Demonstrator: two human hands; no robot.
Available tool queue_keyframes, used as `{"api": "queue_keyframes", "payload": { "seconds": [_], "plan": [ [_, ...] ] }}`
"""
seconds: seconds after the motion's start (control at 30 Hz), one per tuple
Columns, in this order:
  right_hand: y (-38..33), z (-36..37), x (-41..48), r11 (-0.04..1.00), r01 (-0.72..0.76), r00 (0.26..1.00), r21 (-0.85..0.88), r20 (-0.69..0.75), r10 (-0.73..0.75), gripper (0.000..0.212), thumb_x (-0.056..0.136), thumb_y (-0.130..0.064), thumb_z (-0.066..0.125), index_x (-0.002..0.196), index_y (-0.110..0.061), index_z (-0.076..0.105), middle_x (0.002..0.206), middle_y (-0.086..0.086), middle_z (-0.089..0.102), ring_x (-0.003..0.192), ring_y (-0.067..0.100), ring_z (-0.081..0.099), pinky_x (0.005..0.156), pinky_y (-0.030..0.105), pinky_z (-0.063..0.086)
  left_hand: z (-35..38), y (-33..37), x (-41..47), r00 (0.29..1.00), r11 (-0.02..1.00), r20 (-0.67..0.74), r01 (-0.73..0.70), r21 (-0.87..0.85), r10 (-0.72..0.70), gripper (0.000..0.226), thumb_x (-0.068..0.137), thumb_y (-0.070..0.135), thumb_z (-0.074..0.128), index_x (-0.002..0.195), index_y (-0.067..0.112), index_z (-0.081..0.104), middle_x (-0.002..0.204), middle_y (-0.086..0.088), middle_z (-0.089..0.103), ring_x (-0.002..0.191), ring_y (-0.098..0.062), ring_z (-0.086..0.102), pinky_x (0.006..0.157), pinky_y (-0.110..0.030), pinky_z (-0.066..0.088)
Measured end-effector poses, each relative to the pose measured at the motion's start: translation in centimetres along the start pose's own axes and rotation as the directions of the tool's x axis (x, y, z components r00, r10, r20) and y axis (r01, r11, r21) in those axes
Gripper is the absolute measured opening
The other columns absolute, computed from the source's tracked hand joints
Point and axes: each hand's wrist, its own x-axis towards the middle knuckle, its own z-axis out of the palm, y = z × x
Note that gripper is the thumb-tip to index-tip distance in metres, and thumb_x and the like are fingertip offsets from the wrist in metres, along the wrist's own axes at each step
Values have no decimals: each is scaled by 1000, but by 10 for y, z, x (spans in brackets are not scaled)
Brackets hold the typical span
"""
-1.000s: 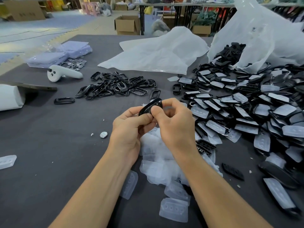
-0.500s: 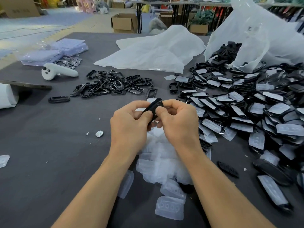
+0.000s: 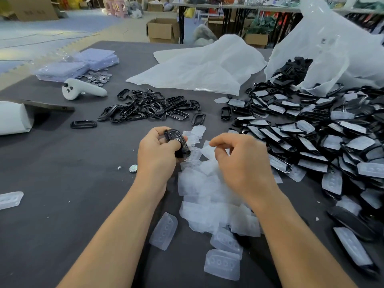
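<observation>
My left hand (image 3: pixel 158 156) grips a glossy black key-fob shell (image 3: pixel 176 142), held a little above the grey table (image 3: pixel 62 173). My right hand (image 3: pixel 243 163) sits just to its right, apart from the shell, fingers curled, pinching a thin translucent cover piece (image 3: pixel 207 151). Below both hands lies a heap of loose translucent covers (image 3: pixel 207 196). To the right spreads a large pile of black shells with covers on them (image 3: pixel 311 138).
A pile of bare black frames (image 3: pixel 145 107) lies behind my hands, with a white controller (image 3: pixel 83 91) and purple packets (image 3: pixel 83 65) at the back left. A big plastic bag (image 3: pixel 332 48) spills black parts at the back right. A small silver disc (image 3: pixel 133 168) lies left of my left wrist.
My hands have come apart: the right one has pulled away to the right with a translucent piece, and the left keeps the black shell, now turned face up.
</observation>
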Motion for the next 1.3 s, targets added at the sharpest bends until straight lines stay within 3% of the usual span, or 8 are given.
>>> {"api": "queue_keyframes", "payload": {
  "seconds": [0.17, 0.4, 0.5, 0.63, 0.73, 0.9, 1.0, 1.3],
  "plan": [
    [-8, 3, -6, 970, 34, 986, -240, 169, 8, 22, 86, -44, 74, 105, -32, 78, 104, -5, 69, 110, 17, 53, 101, 38, 43, -5, 5, 4, 998, 989, 35, 57, -136, -53, 39, 92, -18, 52, 97, 17, 68, 83, -4, 80, 71, -16, 76, 56, -33, 62],
    [-12, 0, -7, 924, 123, 957, -362, 290, -14, 24, 87, -37, 71, 111, -37, 74, 117, -9, 66, 116, 18, 51, 104, 33, 33, -8, 8, 5, 999, 982, 6, 32, -185, -31, 39, 90, -19, 53, 95, 17, 68, 80, -4, 79, 70, -17, 74, 52, -29, 58],
    [-10, 3, -9, 961, 84, 980, -264, 196, -31, 18, 90, -22, 66, 101, -29, 79, 105, -5, 74, 106, 20, 60, 98, 36, 45, -8, 6, 6, 1000, 984, 7, 24, -174, -23, 39, 91, -19, 54, 95, 17, 68, 80, -4, 79, 70, -17, 74, 53, -29, 58],
    [-5, 5, -8, 992, 33, 999, -121, 27, -30, 16, 96, -23, 61, 90, -22, 76, 78, -6, 73, 80, 20, 66, 75, 39, 56, -7, 3, 7, 1000, 987, 9, 29, -156, -28, 39, 91, -18, 56, 95, 18, 69, 83, -5, 80, 74, -19, 75, 56, -30, 59],
    [-4, 4, -3, 983, -72, 994, 169, -68, 84, 25, 96, -14, 60, 82, -29, 74, 71, -8, 72, 68, 15, 69, 67, 37, 58, -6, 3, 8, 999, 988, 24, 33, -151, -30, 38, 91, -18, 56, 95, 17, 70, 84, -6, 80, 74, -20, 75, 58, -36, 62],
    [-11, 4, 1, 580, -355, 925, 733, 187, 331, 19, 96, 3, 62, 95, -10, 75, 70, 4, 74, 59, 15, 70, 58, 24, 56, -4, 2, 6, 999, 994, 53, 15, -104, -9, 36, 91, -16, 57, 98, 17, 70, 84, -5, 80, 73, -18, 76, 62, -39, 65],
    [-12, 4, 1, 513, -369, 917, 775, 213, 338, 12, 94, 2, 65, 91, -8, 70, 70, 6, 74, 52, 14, 65, 52, 24, 54, -3, 2, 4, 997, 996, 72, 8, -88, -1, 35, 90, -16, 58, 98, 16, 71, 83, -4, 80, 71, -18, 77, 56, -31, 61],
    [-15, 3, 0, 569, -316, 930, 759, 130, 342, 9, 92, -2, 70, 84, -5, 72, 66, 7, 70, 47, 10, 52, 47, 19, 44, -2, 4, -1, 991, 996, 132, -1, -94, 13, 35, 89, -17, 58, 99, 14, 72, 84, -7, 80, 75, -21, 78, 55, -28, 59]
  ]
}}
